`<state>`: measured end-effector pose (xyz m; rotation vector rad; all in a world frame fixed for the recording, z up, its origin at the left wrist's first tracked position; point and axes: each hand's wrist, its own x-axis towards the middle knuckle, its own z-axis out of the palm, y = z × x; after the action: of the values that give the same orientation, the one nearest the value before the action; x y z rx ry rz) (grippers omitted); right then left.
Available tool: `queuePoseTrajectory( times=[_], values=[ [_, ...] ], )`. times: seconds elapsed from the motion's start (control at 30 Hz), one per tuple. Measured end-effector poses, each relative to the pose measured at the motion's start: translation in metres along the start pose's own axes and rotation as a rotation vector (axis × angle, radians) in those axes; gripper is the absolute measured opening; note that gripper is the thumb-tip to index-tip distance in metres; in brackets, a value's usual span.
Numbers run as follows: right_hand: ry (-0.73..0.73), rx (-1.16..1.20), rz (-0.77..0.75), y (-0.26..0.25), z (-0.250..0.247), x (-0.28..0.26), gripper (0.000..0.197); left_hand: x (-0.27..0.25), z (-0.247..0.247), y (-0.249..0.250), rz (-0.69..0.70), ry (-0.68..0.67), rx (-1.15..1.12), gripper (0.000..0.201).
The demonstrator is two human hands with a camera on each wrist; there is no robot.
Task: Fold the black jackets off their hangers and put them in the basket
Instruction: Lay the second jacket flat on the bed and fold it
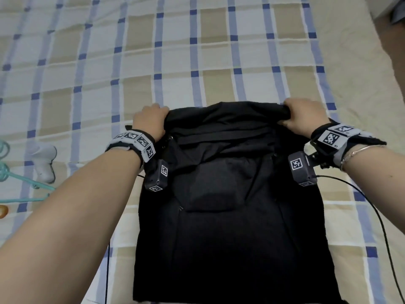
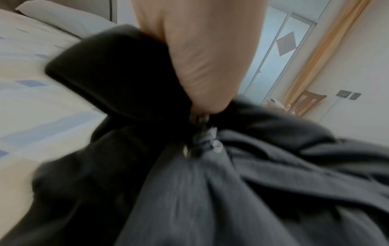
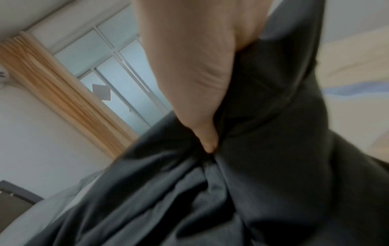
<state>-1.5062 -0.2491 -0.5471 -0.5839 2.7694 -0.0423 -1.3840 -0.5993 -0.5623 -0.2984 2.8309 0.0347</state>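
Jacket (image 1: 230,216) soft, limp, likely light; sags between grips. Left hand (image 1: 150,121) and right hand (image 1: 305,118) pinch far corners, fingers curled round cloth: sound holds.

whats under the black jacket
The jacket lies on the checked bedsheet, which shows all around it. Both hands, left and right, grip its far edge. Whatever lies directly beneath the fabric is covered; no hanger is visible there.

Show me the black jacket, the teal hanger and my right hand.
black jacket (image 1: 236,238), head view, flat lower body panel.
teal hanger (image 1: 26,179), head view, its arm.
right hand (image 1: 306,117), head view, back of hand.
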Motion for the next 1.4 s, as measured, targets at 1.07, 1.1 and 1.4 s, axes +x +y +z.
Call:
queuePoseTrajectory(
  times=[1.07, 1.1, 1.4],
  values=[
    [-0.333, 0.091, -0.098, 0.026, 0.121, -0.269, 0.074, -0.242, 0.1, 0.072, 0.057, -0.153, 0.096, 0.065],
    [-0.294, 0.154, -0.082, 0.029, 0.121, -0.271, 0.066, -0.24, 0.098, 0.085, 0.13, -0.039, 0.075, 0.062],
    [-0.102, 0.243, 0.036, 0.07, 0.128, -0.296, 0.073, -0.215, 0.111, 0.24, 0.626, 0.06, 0.119, 0.101]
  ],
)
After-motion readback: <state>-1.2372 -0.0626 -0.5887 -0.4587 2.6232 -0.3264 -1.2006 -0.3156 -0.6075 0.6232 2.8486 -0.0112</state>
